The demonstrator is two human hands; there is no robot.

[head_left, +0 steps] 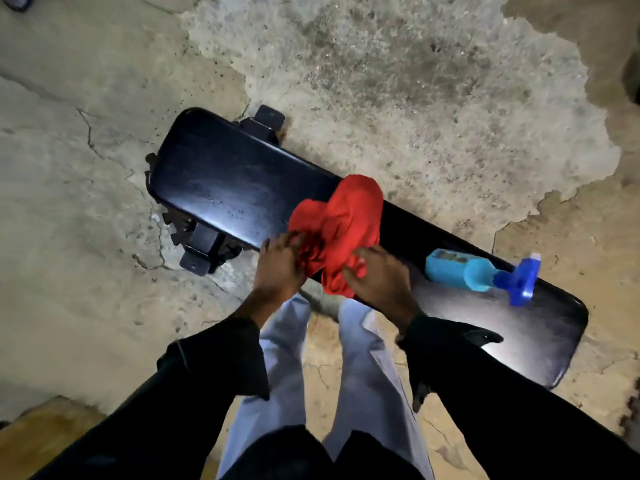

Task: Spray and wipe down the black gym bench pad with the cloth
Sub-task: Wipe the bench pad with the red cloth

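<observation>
1. The black gym bench pad runs diagonally across the cracked concrete floor, its long axis going from upper left, far from the person, to lower right, close by the right arm.
2. The red cloth lies bunched on the middle of the pad, at its near edge, partly spilling over it toward the person's legs.
3. The left hand has its fingers curled into the cloth's left folds; this grip looks closed on fabric.
4. The right hand lies on the cloth's lower right corner with fingers bent over it, pinching or pressing; which of the two I cannot tell.
5. The blue spray bottle lies on its side on the pad just right of the right hand, nozzle toward the pad's near end, so the right hand is nearer to it.
6. Both forearms reach forward and down, wrists bent, palms facing the pad. Wiping probably has to follow the long axis toward the unwiped far left end.
</observation>
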